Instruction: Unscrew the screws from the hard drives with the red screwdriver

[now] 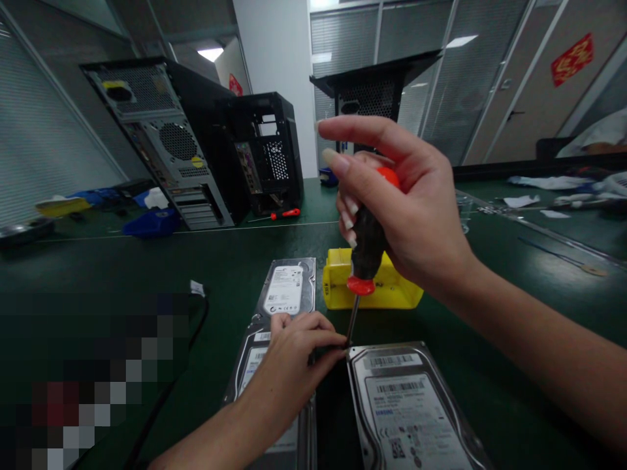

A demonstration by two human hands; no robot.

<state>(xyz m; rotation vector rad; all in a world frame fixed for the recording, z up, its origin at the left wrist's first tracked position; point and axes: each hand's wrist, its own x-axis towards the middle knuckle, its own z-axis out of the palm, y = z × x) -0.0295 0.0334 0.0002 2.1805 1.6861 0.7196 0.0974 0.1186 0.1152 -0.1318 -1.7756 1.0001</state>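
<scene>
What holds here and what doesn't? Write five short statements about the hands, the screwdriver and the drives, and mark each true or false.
1. The right hand holds a screwdriver with a black and red handle, shaft pointing down. True.
2. The left hand lies flat on the yellow box. False: its fingertips pinch at the screwdriver tip, between two hard drives; the yellow box sits behind, untouched.
3. Three hard drives lie on the green table: a far one, one under the left hand and a right one. True.
4. The computer towers stand right beside the hands. False: they are at the far side of the table.
5. A second screwdriver lies near the towers. True.
</scene>
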